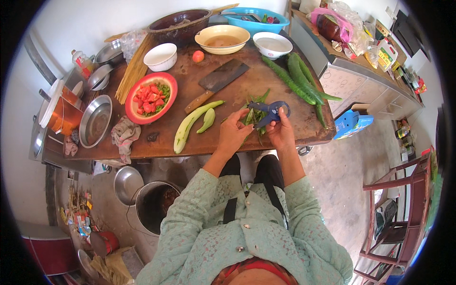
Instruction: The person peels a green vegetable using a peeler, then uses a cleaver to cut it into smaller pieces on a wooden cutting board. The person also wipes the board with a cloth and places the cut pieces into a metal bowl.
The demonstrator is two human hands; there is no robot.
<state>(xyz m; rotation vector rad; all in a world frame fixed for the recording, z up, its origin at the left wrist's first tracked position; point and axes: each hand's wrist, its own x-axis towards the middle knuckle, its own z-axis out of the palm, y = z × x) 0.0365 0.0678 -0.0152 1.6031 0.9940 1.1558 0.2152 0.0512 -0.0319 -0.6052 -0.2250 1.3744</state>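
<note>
Over the table's front edge, my right hand (280, 130) grips the round handle of a dark blue peeler (273, 111). My left hand (232, 130) closes its fingers at the peeler's forked end; any scrap between them is too small to make out. Green peelings (259, 96) lie beneath and beyond the peeler. To the left rest a peeled, pale green cucumber (194, 124) and a shorter green piece (206, 121). A cleaver (223, 76) with a wooden handle lies flat behind them. Several unpeeled cucumbers (301, 78) are grouped on the right.
A red-rimmed bowl (173, 85) holds chopped tomato and green bits. Behind stand a white bowl (160, 57), a cream basin (203, 42), another white bowl (262, 51) and a small tomato (198, 57). Dry noodles (130, 76) and a cloth (126, 135) lie left. A bucket (142, 209) stands below.
</note>
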